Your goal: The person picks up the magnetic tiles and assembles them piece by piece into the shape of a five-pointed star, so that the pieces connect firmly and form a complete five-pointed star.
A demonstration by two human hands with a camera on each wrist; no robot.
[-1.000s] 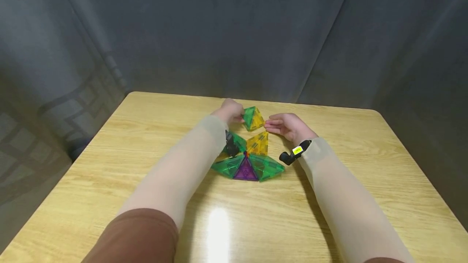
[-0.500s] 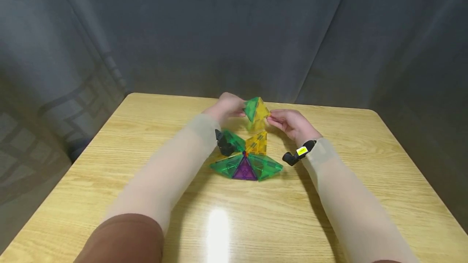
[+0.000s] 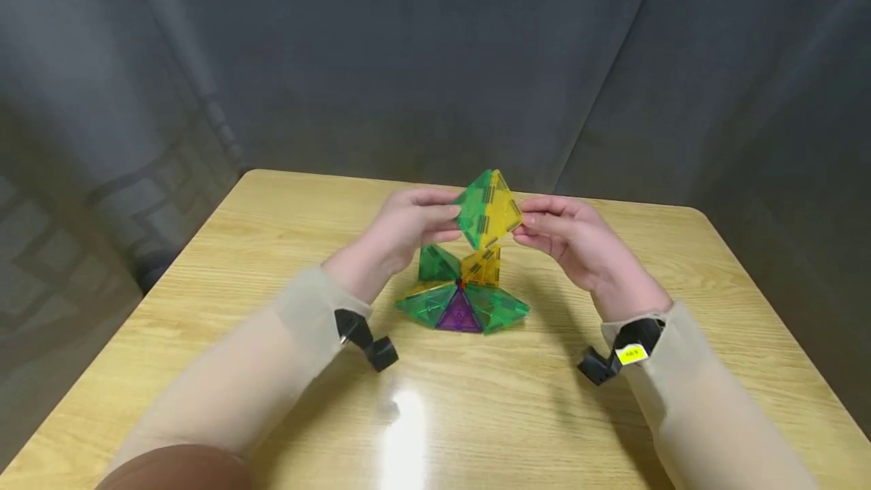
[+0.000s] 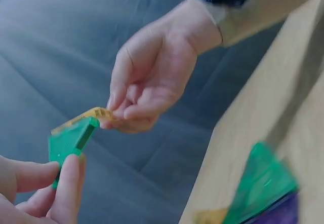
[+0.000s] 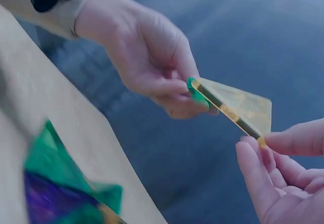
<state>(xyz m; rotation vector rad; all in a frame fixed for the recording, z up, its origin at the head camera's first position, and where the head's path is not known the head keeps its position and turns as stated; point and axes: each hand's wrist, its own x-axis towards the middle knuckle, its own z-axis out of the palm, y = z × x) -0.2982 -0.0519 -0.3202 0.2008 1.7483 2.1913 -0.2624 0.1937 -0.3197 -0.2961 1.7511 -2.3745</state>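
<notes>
My left hand [image 3: 398, 227] pinches the outer corner of a translucent green triangular magnetic tile [image 3: 473, 208] between thumb and fingers. Joined to it along one edge is a yellow triangular magnetic tile [image 3: 501, 212], whose far corner my right hand [image 3: 574, 237] pinches. The pair is held up off the table, bent at the joint, as the yellow tile [image 5: 240, 105] in the right wrist view and the green tile [image 4: 71, 140] in the left wrist view show. Below and nearer stands a structure of magnetic tiles, with a purple triangle [image 3: 459, 314] in front, green ones [image 3: 502, 310] beside it and yellow ones [image 3: 483, 268] behind.
The structure stands on a wooden table [image 3: 490, 414], its far edge just beyond the hands. Grey curtains [image 3: 408, 59] hang behind and at both sides. Each wrist wears a black camera mount [image 3: 364, 339].
Both hands have lifted the green and yellow tiles from the table's far part and brought them nearer. My right hand, apart from the tiles at first, now pinches the yellow one.
</notes>
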